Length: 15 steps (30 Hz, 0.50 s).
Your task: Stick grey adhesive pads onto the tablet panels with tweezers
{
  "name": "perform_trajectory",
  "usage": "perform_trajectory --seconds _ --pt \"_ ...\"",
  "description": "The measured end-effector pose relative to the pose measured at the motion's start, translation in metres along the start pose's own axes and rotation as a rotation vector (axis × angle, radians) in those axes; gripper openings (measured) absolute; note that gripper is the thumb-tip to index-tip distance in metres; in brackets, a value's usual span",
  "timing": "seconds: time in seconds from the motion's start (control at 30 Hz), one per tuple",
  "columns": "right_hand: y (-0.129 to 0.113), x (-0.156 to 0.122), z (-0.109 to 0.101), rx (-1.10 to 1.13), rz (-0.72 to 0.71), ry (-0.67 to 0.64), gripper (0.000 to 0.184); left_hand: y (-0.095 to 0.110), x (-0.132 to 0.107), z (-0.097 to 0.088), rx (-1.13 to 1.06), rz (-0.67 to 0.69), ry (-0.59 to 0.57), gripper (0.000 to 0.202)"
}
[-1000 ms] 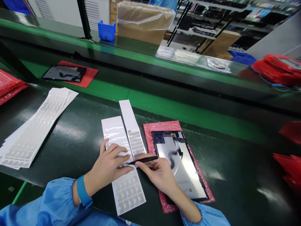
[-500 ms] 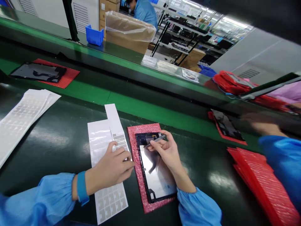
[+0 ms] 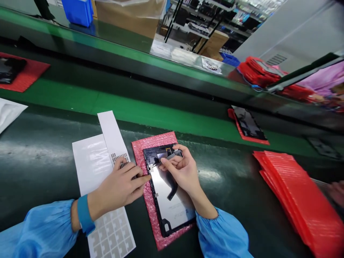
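Observation:
A black-framed tablet screen panel (image 3: pixel 174 211), its back silvery with a dark ribbon cable (image 3: pixel 172 186), lies on a pink bubble-wrap pouch (image 3: pixel 153 224). Tweezers (image 3: pixel 174 154) are pinched in my right hand (image 3: pixel 185 172), above the panel's upper part, their tips near its left edge by a small pale tab (image 3: pixel 151 167). My left hand (image 3: pixel 120 186) is palm down with fingers apart, one fingertip at the panel's left edge. Under it lie a white sheet of grey die-cut stickers (image 3: pixel 111 233) and a narrower strip with small dark pieces (image 3: pixel 111 125). Its thumb is hidden.
Red bubble-wrap pouches (image 3: pixel 295 193) are stacked at right, with a blurred hand of another person (image 3: pixel 337 191) beyond. Another panel (image 3: pixel 248 123) lies on red wrap on the green strip (image 3: pixel 145 116); one more (image 3: pixel 10 70) is far left. A blue bin (image 3: pixel 77 12) stands behind the ledge.
The view has shifted and come closer. My left fingertip has reached the panel's edge, and the tweezer tips have moved toward that edge. The other person's blue sleeve at right has left view.

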State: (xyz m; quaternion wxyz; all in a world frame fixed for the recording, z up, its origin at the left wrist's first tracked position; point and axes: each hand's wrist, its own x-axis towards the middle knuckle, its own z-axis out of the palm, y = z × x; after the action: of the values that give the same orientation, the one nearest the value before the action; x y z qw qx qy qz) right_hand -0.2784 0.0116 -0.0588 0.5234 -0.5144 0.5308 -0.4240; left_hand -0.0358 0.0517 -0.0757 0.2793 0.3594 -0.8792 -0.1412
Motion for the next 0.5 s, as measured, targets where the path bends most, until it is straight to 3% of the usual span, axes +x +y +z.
perform_trajectory --seconds 0.5 --pt "-0.0012 0.0023 -0.0003 -0.021 -0.004 -0.033 0.062 0.0001 -0.0002 -0.0006 -0.005 0.001 -0.013 0.019"
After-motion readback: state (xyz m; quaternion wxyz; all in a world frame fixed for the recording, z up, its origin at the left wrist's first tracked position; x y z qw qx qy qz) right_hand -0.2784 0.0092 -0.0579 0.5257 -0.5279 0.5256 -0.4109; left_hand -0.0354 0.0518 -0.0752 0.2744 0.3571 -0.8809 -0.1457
